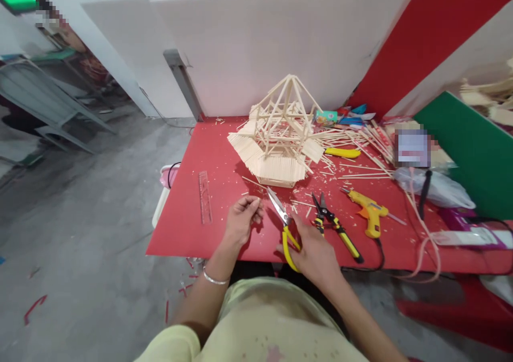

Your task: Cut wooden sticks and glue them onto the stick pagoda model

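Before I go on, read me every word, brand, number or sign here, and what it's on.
No text can be read.
Green packet: print too small and blurred.
Clear ruler: markings too faint.
Glue gun: any marking too small.
Pale pack: pixelated, unreadable.
Scissors: no lettering visible.

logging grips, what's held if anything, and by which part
Right hand holds the scissors by their yellow handles; whether the left hand pinches anything cannot be told.
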The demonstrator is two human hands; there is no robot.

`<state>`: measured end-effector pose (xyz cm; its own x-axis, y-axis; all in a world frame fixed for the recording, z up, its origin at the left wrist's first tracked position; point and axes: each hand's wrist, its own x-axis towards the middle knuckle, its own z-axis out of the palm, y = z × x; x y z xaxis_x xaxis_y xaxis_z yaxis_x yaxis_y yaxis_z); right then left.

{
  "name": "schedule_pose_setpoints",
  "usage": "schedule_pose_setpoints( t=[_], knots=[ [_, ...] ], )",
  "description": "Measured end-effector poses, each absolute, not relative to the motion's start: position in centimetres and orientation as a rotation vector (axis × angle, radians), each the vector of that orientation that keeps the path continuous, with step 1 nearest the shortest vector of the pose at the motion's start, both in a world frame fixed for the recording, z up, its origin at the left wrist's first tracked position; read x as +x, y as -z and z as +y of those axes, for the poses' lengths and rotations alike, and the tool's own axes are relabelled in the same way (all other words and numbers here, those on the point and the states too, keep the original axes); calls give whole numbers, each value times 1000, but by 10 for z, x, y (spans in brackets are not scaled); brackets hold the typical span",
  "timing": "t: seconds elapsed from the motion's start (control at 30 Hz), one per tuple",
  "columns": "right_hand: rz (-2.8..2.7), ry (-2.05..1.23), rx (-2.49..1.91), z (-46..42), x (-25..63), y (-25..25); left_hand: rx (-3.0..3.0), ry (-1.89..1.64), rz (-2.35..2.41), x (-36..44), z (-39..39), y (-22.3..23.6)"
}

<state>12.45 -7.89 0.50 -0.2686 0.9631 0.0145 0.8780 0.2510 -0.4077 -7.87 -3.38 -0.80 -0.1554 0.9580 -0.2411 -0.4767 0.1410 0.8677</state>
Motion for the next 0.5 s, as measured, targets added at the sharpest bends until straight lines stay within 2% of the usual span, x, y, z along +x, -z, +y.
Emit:
schedule_pose_setpoints(
  t=[0.1,0.27,0.5],
  knots=[
    [-2235,-486,-1627,-80,118,-9,646,-1386,1102,-75,-37,11],
    [-2237,-487,-1732,-80,114,-9,827,-1351,1189,-69,-42,10],
    [-2227,-657,-1703,-77,112,-13,998,-1297,1231,-78,-44,8]
  ],
)
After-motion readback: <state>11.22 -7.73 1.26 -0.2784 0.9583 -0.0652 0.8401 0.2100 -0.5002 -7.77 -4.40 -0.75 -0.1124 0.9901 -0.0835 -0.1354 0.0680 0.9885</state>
